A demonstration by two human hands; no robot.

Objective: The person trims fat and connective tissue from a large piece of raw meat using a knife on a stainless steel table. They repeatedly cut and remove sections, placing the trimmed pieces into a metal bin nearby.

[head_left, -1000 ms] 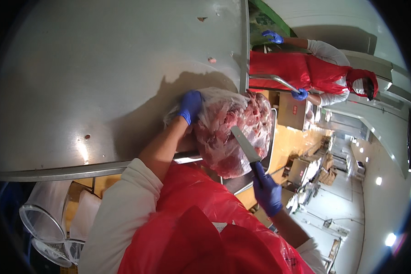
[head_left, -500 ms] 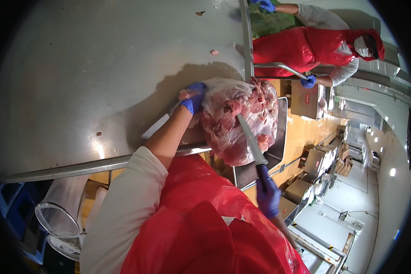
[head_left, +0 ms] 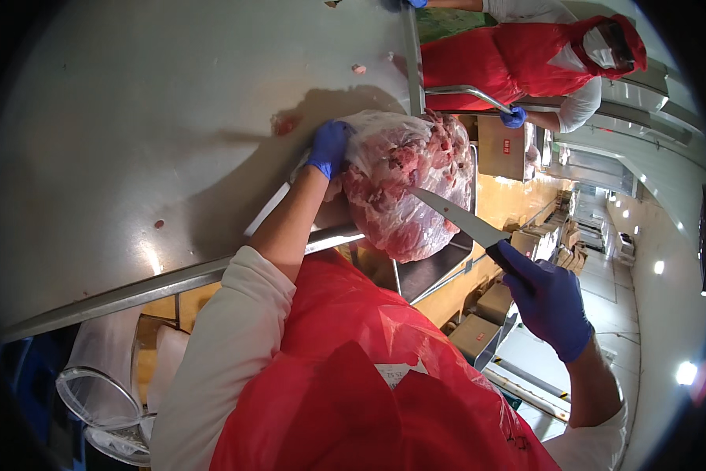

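A large cut of raw meat (head_left: 392, 196), with whitish film over part of it, sits at the right edge of the metal table. My left hand (head_left: 331, 147), in a blue glove, grips its left side with curled fingers; the fingertips are partly hidden. Wrapped around a black handle, my right hand (head_left: 553, 302) holds a knife (head_left: 459, 217) out to the right. The blade points up and left, its tip at the meat's surface. A slightly blurred red meat scrap (head_left: 286, 123) shows against the table just beyond my left hand.
The metal table (head_left: 133, 94) fills the left, with small scraps on it. A metal tray (head_left: 439, 271) is under the meat's right side. A co-worker in a red apron (head_left: 478, 63) holds a metal rail (head_left: 470, 90). Clear round containers (head_left: 105, 385) stand below the table edge.
My right hand has swung right and up with the knife, and the blade now slants more. The scrap my left hand was holding has left it and now shows farther up the table.
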